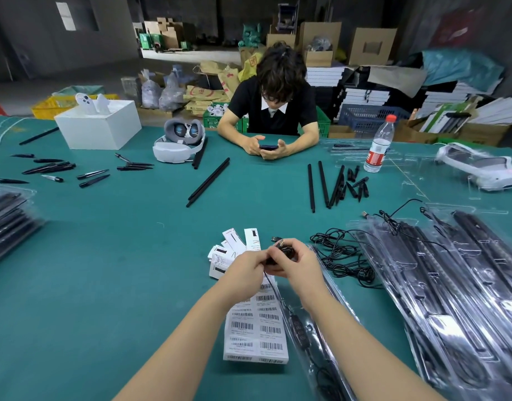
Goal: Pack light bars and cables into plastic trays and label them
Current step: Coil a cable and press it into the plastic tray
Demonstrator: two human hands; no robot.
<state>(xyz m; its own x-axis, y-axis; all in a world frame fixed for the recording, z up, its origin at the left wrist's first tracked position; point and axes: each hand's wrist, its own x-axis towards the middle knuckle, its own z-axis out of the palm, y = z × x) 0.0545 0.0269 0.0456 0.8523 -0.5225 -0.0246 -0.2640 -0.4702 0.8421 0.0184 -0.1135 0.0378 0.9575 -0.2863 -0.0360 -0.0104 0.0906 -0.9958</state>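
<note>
Green table (104,285), open at left, both hands' fingers (286,250) grasping coiled cable (281,251) beside label sheet (256,328)

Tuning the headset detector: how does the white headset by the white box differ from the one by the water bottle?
The headset by the white box sits bare on the green mat, lens side up, both lenses and grey face padding showing. The headset by the water bottle rests on clear plastic trays at the far right, blurred, with no lenses visible. The first sits nearer the seated person. Both are white, and no hand touches either.

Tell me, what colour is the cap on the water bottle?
Red. The clear plastic water bottle's small round cap shows best in the head view.
</note>
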